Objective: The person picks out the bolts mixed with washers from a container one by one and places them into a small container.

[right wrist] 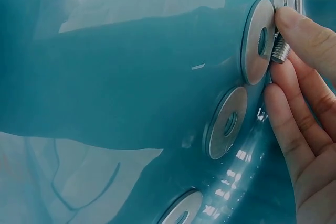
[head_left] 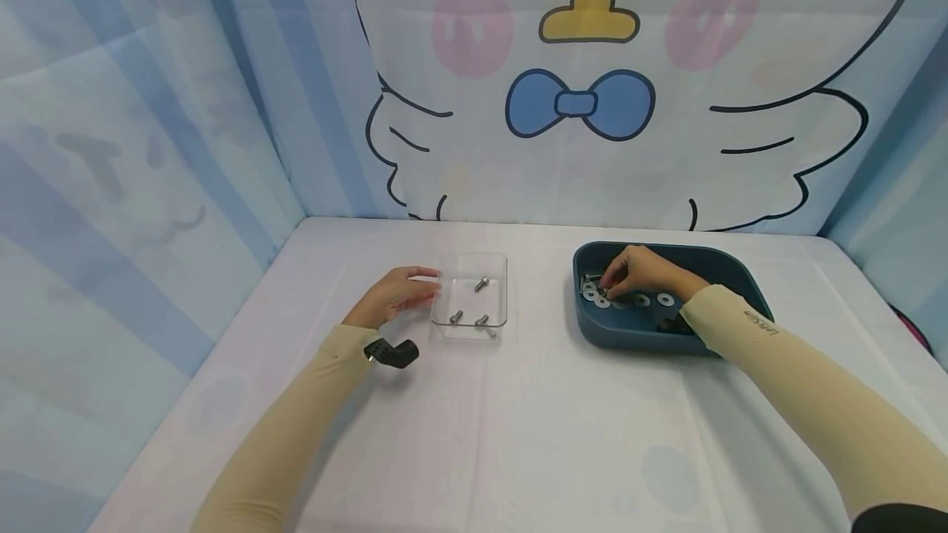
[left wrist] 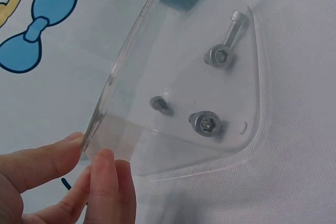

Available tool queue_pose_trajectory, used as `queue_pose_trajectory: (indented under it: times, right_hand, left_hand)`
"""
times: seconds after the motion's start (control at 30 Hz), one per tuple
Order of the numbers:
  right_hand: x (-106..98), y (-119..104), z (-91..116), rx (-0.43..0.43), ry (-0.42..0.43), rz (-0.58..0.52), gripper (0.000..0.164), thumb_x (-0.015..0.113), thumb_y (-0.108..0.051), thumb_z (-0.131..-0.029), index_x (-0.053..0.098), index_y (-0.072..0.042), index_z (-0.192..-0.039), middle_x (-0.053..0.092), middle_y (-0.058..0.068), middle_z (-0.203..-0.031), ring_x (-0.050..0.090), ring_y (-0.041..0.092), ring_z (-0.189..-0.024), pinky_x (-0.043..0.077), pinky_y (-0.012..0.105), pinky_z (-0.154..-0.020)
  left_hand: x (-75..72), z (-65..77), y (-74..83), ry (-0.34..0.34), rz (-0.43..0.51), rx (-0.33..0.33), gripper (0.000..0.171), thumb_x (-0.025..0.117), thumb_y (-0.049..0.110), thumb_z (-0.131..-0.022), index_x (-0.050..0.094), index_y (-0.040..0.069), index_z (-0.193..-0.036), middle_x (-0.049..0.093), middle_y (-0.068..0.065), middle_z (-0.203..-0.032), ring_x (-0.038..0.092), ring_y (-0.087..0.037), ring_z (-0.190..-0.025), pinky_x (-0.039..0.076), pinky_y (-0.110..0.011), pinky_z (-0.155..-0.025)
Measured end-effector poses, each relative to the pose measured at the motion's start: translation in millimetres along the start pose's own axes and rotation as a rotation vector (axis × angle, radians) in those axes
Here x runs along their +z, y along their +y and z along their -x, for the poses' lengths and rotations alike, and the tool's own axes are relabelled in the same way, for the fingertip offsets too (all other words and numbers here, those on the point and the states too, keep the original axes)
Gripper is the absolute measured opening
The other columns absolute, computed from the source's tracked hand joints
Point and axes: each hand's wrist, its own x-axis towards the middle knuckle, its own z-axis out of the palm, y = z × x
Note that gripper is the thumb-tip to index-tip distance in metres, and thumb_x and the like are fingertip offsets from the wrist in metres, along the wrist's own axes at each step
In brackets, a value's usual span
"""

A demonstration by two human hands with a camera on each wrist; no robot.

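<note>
While several bolts (head_left: 481, 284) already lie in the clear box (head_left: 467, 294) on the desk (head_left: 563, 426), the head view shows loose washers (head_left: 665, 299) in the blue tray (head_left: 629, 337), at three o'clock from the box, so the work looks partway. The left hand (head_left: 396, 296) holds the box at its nine o'clock side; the right hand (head_left: 644, 270) is inside the tray, and its sleeve (head_left: 785, 385) hides the rim around four o'clock.

The left wrist view shows the left grip pinching the box's wall toward eight o'clock. At least three bolts show; two seem to overlap between one and two o'clock, making the count uncertain.

The right wrist view shows the right grip clamped on a threaded bolt (right wrist: 281, 51), not yet in the box, its head hidden. Three washers run toward seven o'clock; metal pieces at twelve are cut off, so what is left cannot be counted.
</note>
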Motion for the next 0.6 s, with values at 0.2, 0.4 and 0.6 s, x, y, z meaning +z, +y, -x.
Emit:
queue_pose_trajectory:
  times: [0.2, 0.4, 0.6]
  right_hand:
    - [0.4, -0.2, -0.3, -0.016, 0.006, 0.013, 0.012, 0.075, -0.007, -0.076, 0.075, -0.004, -0.087, 0.073, 0.007, -0.085, 0.064, 0.008, -0.072, 0.054, 0.021, -0.066]
    - [1.5, 0.5, 0.5, -0.03, 0.017, 0.002, 0.01, 0.074, -0.007, -0.077, 0.075, -0.005, -0.087, 0.073, 0.007, -0.084, 0.063, 0.007, -0.072, 0.054, 0.02, -0.066]
    - [0.3, 0.5, 4.8, -0.031, 0.035, -0.014, 0.01, 0.071, -0.006, -0.08, 0.074, -0.005, -0.089, 0.072, 0.007, -0.086, 0.063, 0.007, -0.073, 0.053, 0.019, -0.066]
  left_hand:
    - [-0.1, -1.7, -0.2, 0.01, -0.006, -0.007, 0.048, 0.061, 0.006, -0.09, 0.046, 0.001, -0.135, 0.054, -0.008, -0.112, 0.057, -0.005, -0.079, 0.052, -0.012, -0.07]
    - [-0.3, -2.7, -0.8, 0.014, -0.002, -0.011, 0.048, 0.061, 0.006, -0.09, 0.046, 0.001, -0.135, 0.055, -0.006, -0.107, 0.057, -0.003, -0.075, 0.051, -0.011, -0.067]
    - [0.2, -2.3, -0.4, 0.008, 0.004, -0.009, 0.048, 0.06, 0.006, -0.09, 0.045, 0.0, -0.136, 0.055, -0.004, -0.102, 0.057, -0.003, -0.073, 0.051, -0.01, -0.065]
